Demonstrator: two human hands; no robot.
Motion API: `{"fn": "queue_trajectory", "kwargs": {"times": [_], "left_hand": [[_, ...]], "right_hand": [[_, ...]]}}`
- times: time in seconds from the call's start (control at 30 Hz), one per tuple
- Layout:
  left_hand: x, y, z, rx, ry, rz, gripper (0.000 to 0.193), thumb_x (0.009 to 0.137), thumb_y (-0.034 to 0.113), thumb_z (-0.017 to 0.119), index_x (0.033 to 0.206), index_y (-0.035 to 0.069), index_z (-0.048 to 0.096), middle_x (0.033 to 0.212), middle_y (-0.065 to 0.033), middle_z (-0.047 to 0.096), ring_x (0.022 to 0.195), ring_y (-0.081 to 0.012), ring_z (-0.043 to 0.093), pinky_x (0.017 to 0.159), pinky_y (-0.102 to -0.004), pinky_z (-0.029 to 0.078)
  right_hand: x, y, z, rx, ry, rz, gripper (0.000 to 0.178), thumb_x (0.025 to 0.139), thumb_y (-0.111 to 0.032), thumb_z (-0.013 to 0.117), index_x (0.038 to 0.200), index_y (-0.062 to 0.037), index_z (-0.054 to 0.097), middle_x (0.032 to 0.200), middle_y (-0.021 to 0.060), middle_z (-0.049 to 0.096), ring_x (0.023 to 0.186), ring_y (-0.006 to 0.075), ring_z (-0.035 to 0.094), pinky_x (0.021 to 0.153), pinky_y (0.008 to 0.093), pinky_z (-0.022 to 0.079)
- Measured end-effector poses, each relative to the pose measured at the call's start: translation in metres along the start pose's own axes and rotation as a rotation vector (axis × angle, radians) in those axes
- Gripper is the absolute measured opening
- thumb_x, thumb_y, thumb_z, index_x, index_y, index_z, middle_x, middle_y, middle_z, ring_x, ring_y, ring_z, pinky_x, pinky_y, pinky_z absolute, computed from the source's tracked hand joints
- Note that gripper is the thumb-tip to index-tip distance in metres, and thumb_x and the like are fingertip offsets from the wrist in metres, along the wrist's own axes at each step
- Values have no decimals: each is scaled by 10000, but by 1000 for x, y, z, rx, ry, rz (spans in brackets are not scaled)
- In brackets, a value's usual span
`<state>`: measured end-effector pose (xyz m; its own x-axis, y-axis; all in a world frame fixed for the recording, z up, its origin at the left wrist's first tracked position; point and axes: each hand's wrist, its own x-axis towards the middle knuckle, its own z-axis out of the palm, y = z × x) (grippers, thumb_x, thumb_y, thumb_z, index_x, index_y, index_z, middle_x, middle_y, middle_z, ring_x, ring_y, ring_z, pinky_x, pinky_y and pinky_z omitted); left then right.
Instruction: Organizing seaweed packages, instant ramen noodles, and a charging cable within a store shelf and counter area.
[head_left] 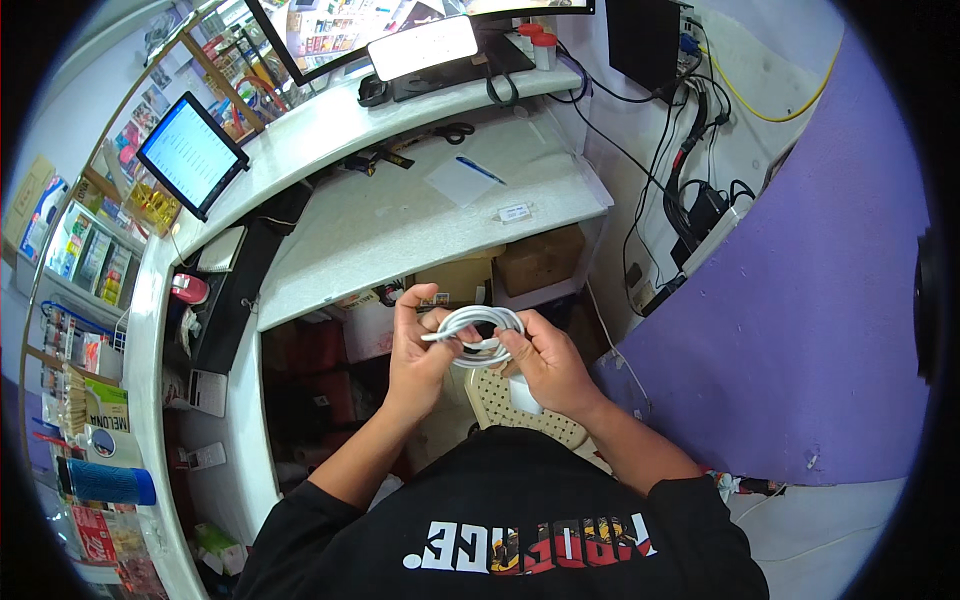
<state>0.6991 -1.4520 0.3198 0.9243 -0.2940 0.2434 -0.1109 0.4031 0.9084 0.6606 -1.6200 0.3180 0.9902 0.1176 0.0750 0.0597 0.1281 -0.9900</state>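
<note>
A white cable (488, 313) is wound into a loose round coil in front of my chest. My left hand (420, 350) grips the left side of the coil, its index finger raised and bent, and one cable end pokes out near the thumb. On the opposite side, my right hand (552, 368) pinches the coil between thumb and fingers. Some fingertips of both hands are hidden behind the loops. Below the hands is a beige perforated seat (483, 402), with a small white object (524, 396) on it, partly covered by my right hand.
Ahead is a white desk (350, 250) holding a blue pen (480, 170), paper and scissors (455, 132). Cardboard boxes (540, 262) sit under it. A tablet (193, 155) and monitor (340, 35) stand on the raised counter. Cables hang beside the purple wall (800, 300).
</note>
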Motion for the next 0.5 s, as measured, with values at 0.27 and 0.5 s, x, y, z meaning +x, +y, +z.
{"fn": "queue_trajectory", "kwargs": {"times": [0.27,0.5], "left_hand": [[-2,19,-9,76,-163,-393,341,819,71,656,1143,24,558,998,-19,616,925,-80,559,839,-245,431],[-11,2,-5,-25,-69,-366,180,826,98,673,988,29,640,989,-53,657,929,-107,585,859,-268,438]], "right_hand": [[-3,-12,-10,-378,57,-324,185,915,-164,532,991,4,528,756,127,577,648,205,579,598,325,452],[-5,-10,-11,-410,36,-310,183,909,-161,538,991,3,530,790,153,595,705,236,600,639,328,461]]}}
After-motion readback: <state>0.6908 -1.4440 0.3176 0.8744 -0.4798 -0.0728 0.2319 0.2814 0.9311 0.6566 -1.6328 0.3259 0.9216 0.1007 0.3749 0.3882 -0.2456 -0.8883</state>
